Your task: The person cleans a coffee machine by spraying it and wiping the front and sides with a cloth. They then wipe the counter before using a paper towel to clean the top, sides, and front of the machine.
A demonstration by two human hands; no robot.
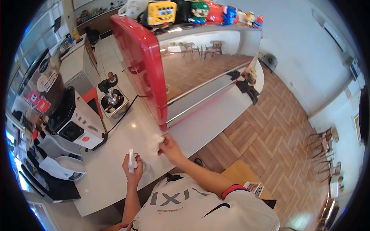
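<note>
Herringbone wooden floor (269,127) is seen on the right of the frame, and a white counter (111,181) runs from the lower left up toward the centre. A red coffee machine (142,65) with a mirrored back panel stands on it, with a row of toy figures (162,11) lined up along its top. A grinder (77,123) is set at the left, and a black cable (123,115) is trailed across the counter between the two.

A spray bottle (131,159) is gripped in the left hand (133,171) at the lower centre, fingers clenched around its neck and white head, just above the counter edge. A white cloth (155,141) is pinched in the fingers of the right hand (169,148) and pressed to the counter just below the machine's lower corner.

The step in hand is judged to be the wiping of the counter beside the machine, with the spray held ready. A further stroke would call for the cloth to be laid flat under the palm and swept without being caught on the cable or pushed against the machine's base.
</note>
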